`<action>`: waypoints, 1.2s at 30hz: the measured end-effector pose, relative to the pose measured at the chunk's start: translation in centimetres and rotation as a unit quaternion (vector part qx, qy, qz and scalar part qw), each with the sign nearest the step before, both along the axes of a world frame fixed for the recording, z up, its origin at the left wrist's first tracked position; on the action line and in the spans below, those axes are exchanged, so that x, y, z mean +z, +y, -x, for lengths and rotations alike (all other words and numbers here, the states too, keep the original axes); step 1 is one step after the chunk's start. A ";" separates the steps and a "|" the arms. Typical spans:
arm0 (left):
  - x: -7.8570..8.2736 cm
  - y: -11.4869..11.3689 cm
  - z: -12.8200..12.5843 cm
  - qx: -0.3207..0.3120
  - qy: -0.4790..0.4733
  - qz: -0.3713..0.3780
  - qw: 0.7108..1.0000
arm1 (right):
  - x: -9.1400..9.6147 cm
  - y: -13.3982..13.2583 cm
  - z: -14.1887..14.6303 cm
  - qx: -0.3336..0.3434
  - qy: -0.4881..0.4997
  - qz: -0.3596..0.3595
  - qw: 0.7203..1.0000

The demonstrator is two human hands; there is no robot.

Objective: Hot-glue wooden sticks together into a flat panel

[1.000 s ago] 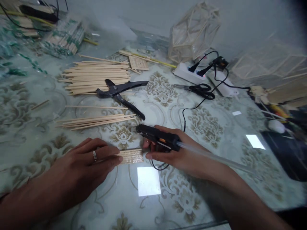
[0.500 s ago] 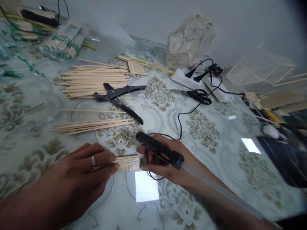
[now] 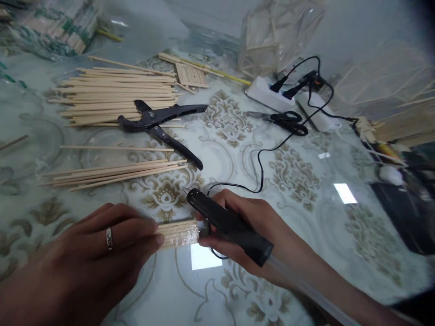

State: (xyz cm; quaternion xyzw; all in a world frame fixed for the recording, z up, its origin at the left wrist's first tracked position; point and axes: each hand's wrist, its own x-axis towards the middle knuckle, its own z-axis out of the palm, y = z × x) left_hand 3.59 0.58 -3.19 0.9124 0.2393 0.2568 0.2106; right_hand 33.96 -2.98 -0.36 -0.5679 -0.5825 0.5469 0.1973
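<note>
My left hand (image 3: 108, 251), a ring on one finger, is closed on a small flat panel of wooden sticks (image 3: 178, 234). Its exposed end has a shiny, clear coating that looks like glue. Wrapped in my right hand (image 3: 267, 226) is a black hot glue gun (image 3: 226, 222). Its metal nozzle points up and left, above the panel's far edge. A clear glue stick (image 3: 306, 287) runs out of its back. Behind my hands lie a few thin wooden sticks (image 3: 125, 173) and black cutter pliers (image 3: 152, 117) with spread handles.
A large pile of wooden sticks (image 3: 118, 93) lies behind the pliers, beside a small square stick panel (image 3: 190, 74). Black scissors (image 3: 288, 123) and a white power strip (image 3: 268, 94) sit right of it. A black cord (image 3: 261, 167) crosses the table. Stick-frame models (image 3: 275, 40) stand behind.
The view has moved in closer, so the table items look larger and shifted. The glue gun's nozzle stays near the panel, with both grips unchanged.
</note>
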 end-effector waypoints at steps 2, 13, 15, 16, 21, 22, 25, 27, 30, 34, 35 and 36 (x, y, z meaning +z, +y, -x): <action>-0.3 0.0 0.3 -0.028 0.007 0.016 0.999 | -0.1 0.0 0.0 0.000 -0.007 -0.017 1.000; -0.2 1.0 0.6 -0.063 -0.004 -0.007 0.998 | -0.2 -0.1 0.2 0.014 -0.038 -0.077 0.996; -0.1 1.1 0.6 -0.065 -0.005 -0.009 0.998 | -0.3 -0.1 0.2 0.016 -0.034 -0.072 0.997; 0.0 1.1 0.5 -0.065 -0.005 -0.009 0.998 | -0.3 -0.1 0.2 0.016 -0.032 -0.073 0.997; 0.1 0.7 0.1 -0.037 0.001 0.020 0.999 | -0.3 0.1 0.4 0.017 -0.038 -0.091 0.995; 0.1 0.6 0.0 -0.033 0.000 0.022 0.999 | -0.3 0.2 0.5 0.017 -0.037 -0.092 0.995; 0.1 0.4 -0.1 -0.028 -0.002 0.015 0.999 | -0.3 0.1 0.5 0.020 -0.039 -0.091 0.995; 0.2 0.3 -0.1 -0.024 0.002 0.014 1.000 | -0.3 0.1 0.4 0.026 -0.046 -0.090 0.994; 0.2 0.3 0.0 -0.027 0.009 0.013 1.000 | -0.2 0.1 0.4 0.027 -0.046 -0.091 0.994; 0.1 0.2 0.0 -0.020 0.004 0.007 1.000 | -0.2 0.1 0.4 0.023 -0.032 -0.084 0.996; 0.0 0.2 0.0 -0.016 0.002 0.009 1.000 | -0.2 0.2 0.4 0.023 -0.031 -0.085 0.996; 0.0 0.2 -0.1 -0.013 0.000 0.013 1.000 | -0.2 0.2 0.4 0.023 -0.030 -0.087 0.996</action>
